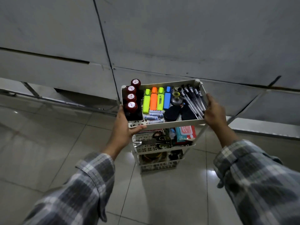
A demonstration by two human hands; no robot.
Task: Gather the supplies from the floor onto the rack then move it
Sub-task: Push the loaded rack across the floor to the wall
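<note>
Plaid-sleeved arms reach out, left hand [125, 127] and right hand [212, 109] gripping the top tier of a white perforated plastic rack [170, 123] on glossy floor tiles [48, 143], grey panelled wall [162, 38] close behind.

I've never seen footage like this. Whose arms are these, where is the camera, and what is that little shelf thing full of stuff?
There is no machine here: these are a person's own arms in checked sleeves, filmed by one wide-angle camera worn on their head, looking forward and down. That is why the floor tiles seem bent.

The left hand grips the left edge of a small white rack with three tiers, and the right hand grips its right edge. The rack is in front of them over a tiled floor; whether it is lifted I cannot tell.

On the top tier lie four highlighters (yellow, orange, yellow-green, blue), a row of red-capped bottles, several clear pens and some small white tubes. The middle tier holds scissors and a red and blue packet. The bottom tier is too dark to read.
</note>
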